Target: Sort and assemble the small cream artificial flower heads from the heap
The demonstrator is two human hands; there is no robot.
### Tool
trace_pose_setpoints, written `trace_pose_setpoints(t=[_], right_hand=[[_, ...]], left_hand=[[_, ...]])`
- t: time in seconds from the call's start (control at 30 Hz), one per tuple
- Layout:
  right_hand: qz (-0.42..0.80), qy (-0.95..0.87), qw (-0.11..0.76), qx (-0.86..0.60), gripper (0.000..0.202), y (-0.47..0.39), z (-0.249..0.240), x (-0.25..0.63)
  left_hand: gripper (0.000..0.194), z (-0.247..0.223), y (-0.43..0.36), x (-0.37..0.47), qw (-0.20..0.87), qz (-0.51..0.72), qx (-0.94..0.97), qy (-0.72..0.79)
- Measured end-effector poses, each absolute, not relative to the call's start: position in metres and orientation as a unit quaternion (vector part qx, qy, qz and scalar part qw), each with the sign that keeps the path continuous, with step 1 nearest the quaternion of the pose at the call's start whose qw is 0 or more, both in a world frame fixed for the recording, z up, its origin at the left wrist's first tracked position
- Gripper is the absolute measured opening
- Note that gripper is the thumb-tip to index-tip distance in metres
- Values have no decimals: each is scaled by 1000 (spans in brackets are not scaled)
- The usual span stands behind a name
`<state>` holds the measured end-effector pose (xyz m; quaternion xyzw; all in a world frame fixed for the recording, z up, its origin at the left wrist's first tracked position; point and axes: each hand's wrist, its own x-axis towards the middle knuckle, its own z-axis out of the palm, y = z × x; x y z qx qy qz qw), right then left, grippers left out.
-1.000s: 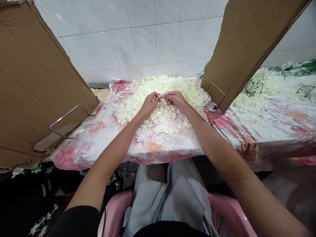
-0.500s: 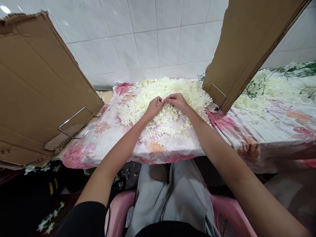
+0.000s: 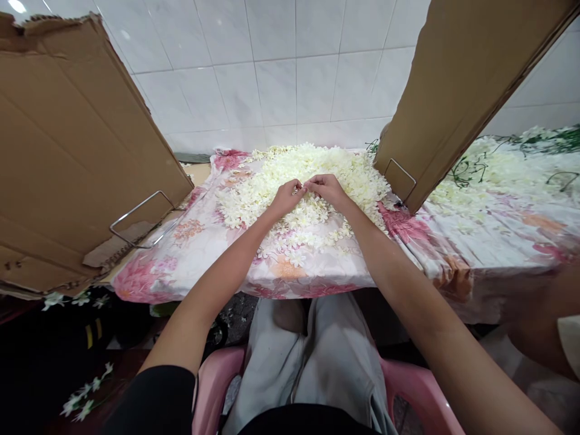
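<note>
1. The left hand [image 3: 288, 197] and right hand [image 3: 327, 186] meet at the fingertips, fingers bent and drawn nearly together; from where I stand, I can't tell what they grip.
2. White blossoms [image 3: 351, 166] lie heaped below them on the flower-patterned surface [image 3: 212, 254], at the sitter's twelve o'clock.
3. A cardboard panel [image 3: 81, 145] stands at the heap's nine o'clock, a second panel [image 3: 421, 109] at three.

Small workshop | tiled wall [image 3: 274, 90] | cardboard partitions [image 3: 72, 157] | heaped white flowers [image 3: 326, 160]
</note>
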<state>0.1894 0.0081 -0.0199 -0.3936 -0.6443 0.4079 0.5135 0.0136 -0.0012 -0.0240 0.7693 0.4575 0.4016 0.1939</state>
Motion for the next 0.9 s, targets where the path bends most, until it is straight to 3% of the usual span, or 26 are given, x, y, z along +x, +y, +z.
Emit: trace_pose_setpoints(t=[0.33, 0.77, 0.83, 0.9], right_hand=[[385, -653, 506, -412, 50, 6, -21, 191], [353, -666, 493, -435, 37, 8, -24, 193], [342, -677, 483, -438, 40, 12, -25, 192], [336, -687, 472, -438, 57, 15, -24, 192]], left_hand=[[11, -26, 1, 14, 189, 395, 767, 469], [17, -26, 3, 11, 182, 383, 777, 466], [17, -26, 2, 11, 183, 381, 777, 468], [17, -25, 1, 11, 184, 376, 776, 472]])
